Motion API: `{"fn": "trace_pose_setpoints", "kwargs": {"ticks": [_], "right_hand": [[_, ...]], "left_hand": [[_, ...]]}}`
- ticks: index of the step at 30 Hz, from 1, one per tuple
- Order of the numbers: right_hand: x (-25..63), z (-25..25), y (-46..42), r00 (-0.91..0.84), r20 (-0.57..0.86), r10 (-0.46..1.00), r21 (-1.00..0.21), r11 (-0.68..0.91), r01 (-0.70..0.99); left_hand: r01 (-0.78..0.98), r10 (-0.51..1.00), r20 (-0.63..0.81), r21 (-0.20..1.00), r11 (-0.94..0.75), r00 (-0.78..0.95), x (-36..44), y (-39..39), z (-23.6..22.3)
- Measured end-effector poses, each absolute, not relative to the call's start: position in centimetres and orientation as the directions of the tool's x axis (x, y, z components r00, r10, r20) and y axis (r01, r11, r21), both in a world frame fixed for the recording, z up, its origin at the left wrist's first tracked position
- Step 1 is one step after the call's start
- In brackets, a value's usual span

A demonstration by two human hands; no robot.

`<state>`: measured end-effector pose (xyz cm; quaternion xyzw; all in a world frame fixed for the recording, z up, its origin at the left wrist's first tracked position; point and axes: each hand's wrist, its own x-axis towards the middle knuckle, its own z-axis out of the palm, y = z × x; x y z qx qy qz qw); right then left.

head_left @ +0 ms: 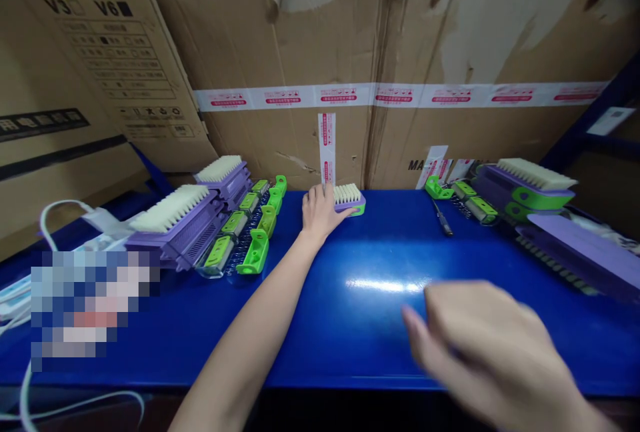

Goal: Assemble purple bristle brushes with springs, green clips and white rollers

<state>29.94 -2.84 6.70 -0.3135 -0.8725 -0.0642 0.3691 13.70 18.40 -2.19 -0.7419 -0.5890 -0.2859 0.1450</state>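
At the back of the blue table, my left hand (320,212) is closed around the left end of a purple and green brush (357,208). The brush lies with its cream bristles facing up, and my hand hides its left part. My right hand (493,345) is over the front right of the table, smeared by motion. Its fingers look bent under, and I cannot see whether anything is in them. Behind it lies a small dark-handled screwdriver (443,220), beside a bright green end piece (439,187).
On the left stand stacked purple brushes (173,219), green-topped blocks (234,222), springs and green end pieces (255,253). More purple and green brushes (540,185) are stacked on the right. Cardboard (300,39) walls the back. White cables (45,219) run along the left edge.
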Motion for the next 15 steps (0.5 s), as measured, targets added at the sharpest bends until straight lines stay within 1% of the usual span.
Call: {"fn": "trace_pose_setpoints", "kwargs": {"ticks": [1, 2, 4, 6, 8, 10, 12, 14, 15], "right_hand": [[31.0, 6.6, -0.3, -0.485, 0.7, 0.524, -0.128, 0.76, 0.637], [32.2, 6.4, 2.3, -0.402, 0.698, 0.592, -0.152, 0.672, 0.725], [34.4, 5.6, 7.4, -0.266, 0.637, 0.724, -0.202, 0.489, 0.849], [36.3, 4.4, 11.8, -0.153, 0.556, 0.817, -0.233, 0.33, 0.915], [37.5, 2.8, 15.0, -0.074, 0.488, 0.87, -0.234, 0.212, 0.949], [37.9, 1.0, 16.7, -0.042, 0.442, 0.896, -0.247, 0.167, 0.954], [37.6, -0.7, 17.2, -0.014, 0.437, 0.899, -0.29, 0.155, 0.944], [37.2, -1.9, 17.0, -0.051, 0.459, 0.887, -0.279, 0.198, 0.94], [36.9, -2.3, 16.7, -0.083, 0.472, 0.878, -0.257, 0.227, 0.939]], "left_hand": [[0.956, 0.791, 0.599, 0.144, -0.255, 0.12, 13.7, 18.5, -2.2], [0.952, 0.791, 0.603, 0.165, -0.257, 0.109, 13.7, 18.6, -2.3], [0.936, 0.79, 0.604, 0.205, -0.286, 0.109, 13.6, 18.8, -2.4], [0.909, 0.786, 0.606, 0.249, -0.334, 0.123, 13.4, 19.0, -2.5], [0.866, 0.771, 0.618, 0.292, -0.406, 0.153, 13.1, 19.1, -2.7], [0.8, 0.736, 0.645, 0.32, -0.507, 0.208, 12.9, 19.3, -3.0], [0.737, 0.692, 0.674, 0.326, -0.592, 0.258, 12.7, 19.5, -3.2], [0.722, 0.672, 0.692, 0.319, -0.614, 0.265, 12.8, 19.7, -3.3], [0.737, 0.68, 0.69, 0.321, -0.595, 0.249, 12.8, 19.8, -3.3]]}}
